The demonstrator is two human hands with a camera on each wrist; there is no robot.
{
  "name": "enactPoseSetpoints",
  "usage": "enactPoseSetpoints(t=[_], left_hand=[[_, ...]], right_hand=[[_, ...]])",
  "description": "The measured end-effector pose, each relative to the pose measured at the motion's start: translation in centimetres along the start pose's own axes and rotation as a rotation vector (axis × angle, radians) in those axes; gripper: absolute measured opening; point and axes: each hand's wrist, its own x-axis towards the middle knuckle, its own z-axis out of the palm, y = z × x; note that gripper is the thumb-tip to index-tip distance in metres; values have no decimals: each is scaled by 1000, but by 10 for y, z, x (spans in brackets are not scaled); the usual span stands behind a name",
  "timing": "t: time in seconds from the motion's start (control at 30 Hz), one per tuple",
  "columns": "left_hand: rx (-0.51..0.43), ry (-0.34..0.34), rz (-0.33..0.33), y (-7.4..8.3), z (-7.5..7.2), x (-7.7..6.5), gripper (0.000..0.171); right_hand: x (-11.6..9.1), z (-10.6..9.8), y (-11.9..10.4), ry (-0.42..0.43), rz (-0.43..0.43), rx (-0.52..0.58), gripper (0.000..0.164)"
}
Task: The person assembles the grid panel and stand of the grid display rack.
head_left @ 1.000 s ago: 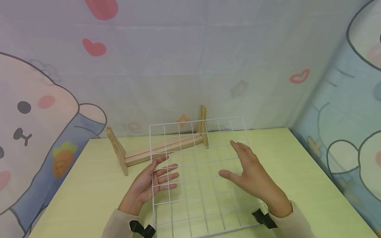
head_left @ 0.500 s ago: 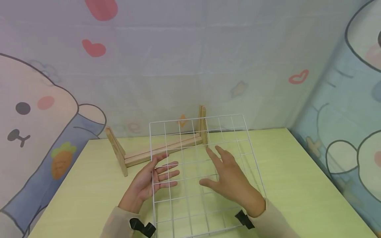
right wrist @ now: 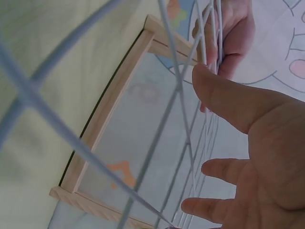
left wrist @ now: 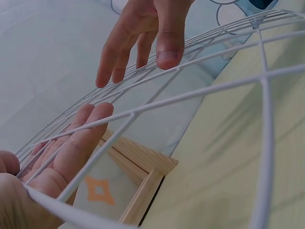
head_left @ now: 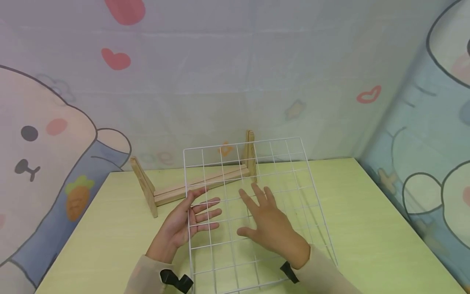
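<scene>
A white wire grid panel slants above the table, its far edge raised. My left hand holds the panel's left edge, with palm up and extended fingers under the wires. In the left wrist view, those left-hand fingers lie beneath the wires. My right hand hovers over the panel's middle, fingers spread and holding nothing. The right wrist view shows its thumb near the wires; whether it touches them I cannot tell. Behind the panel stands a wooden frame with two uprights and a crossbar.
The pale yellow table extends to both sides of the hands. A fabric backdrop with cartoon prints hangs behind and along the sides. The wooden frame's right upright stands close to the back edge.
My right hand has moved left over the panel, from its right side to its middle, fingers still spread. The panel's far edge has risen slightly. My left hand stays nearly in place.
</scene>
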Motion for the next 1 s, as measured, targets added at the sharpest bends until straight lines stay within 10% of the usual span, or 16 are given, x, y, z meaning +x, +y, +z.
enactPoseSetpoints(t=[1.0], left_hand=[[30,12,34,2,11,-7,65]], right_hand=[[15,12,-4,36,28,-89,92]])
